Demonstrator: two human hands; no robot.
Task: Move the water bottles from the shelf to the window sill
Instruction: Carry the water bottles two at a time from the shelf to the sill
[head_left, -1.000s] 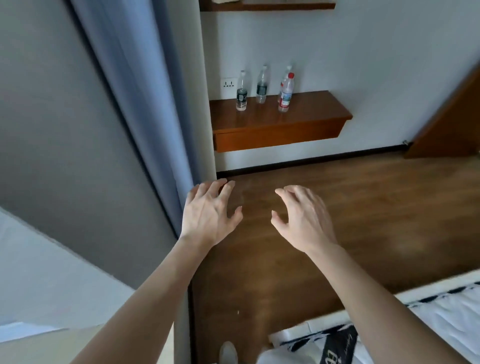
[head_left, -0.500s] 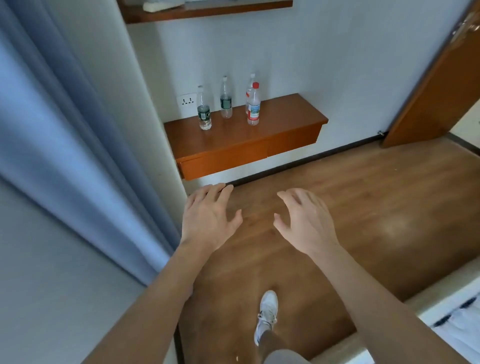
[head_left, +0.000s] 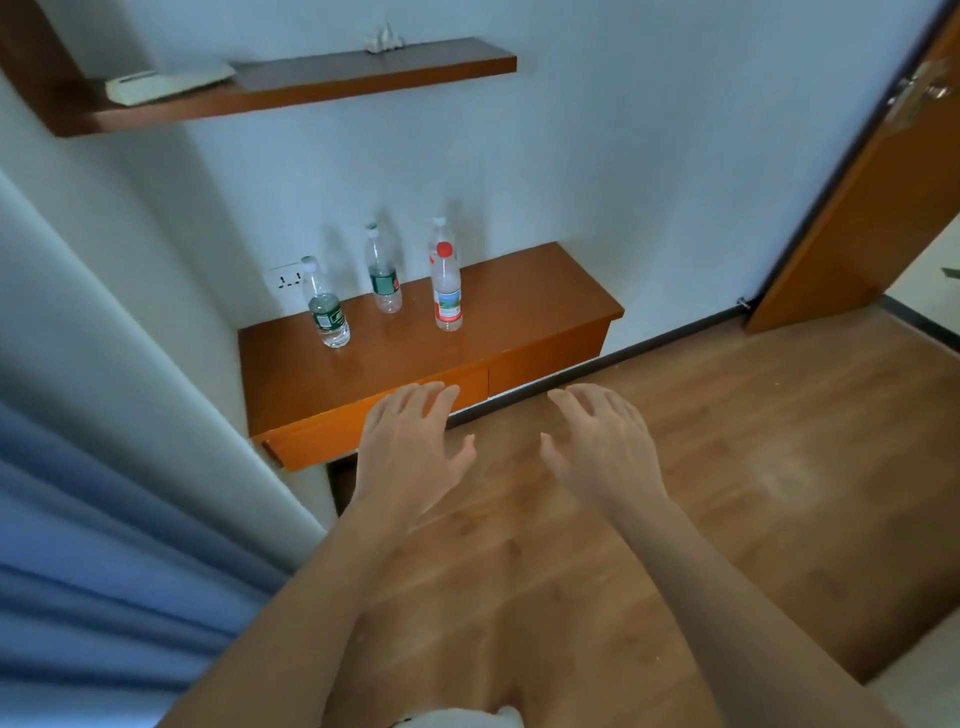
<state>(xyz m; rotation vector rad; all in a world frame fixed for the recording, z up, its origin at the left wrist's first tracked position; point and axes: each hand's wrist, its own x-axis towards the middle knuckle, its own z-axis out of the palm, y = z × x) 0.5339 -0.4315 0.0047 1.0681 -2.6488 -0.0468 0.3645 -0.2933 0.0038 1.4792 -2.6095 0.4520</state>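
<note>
Water bottles (head_left: 383, 278), four, upright on the far low wooden shelf (head_left: 524, 306) against the wall (head_left: 649, 156), one partly hidden behind the red-capped bottle (head_left: 447, 296); left hand (head_left: 410, 452) and right hand (head_left: 605, 449) empty, fingers loosely spread, held out nearer, touching nothing.

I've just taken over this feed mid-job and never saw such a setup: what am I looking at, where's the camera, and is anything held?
No machine here: a person works bare-handed, and the single camera sits on their head, looking forward and down. The left hand and right hand hover open, holding nothing. On the low wooden shelf stand four water bottles: the left green-label bottle, the middle green-label bottle, the red-capped bottle, and a rear bottle half hidden behind it.
</note>
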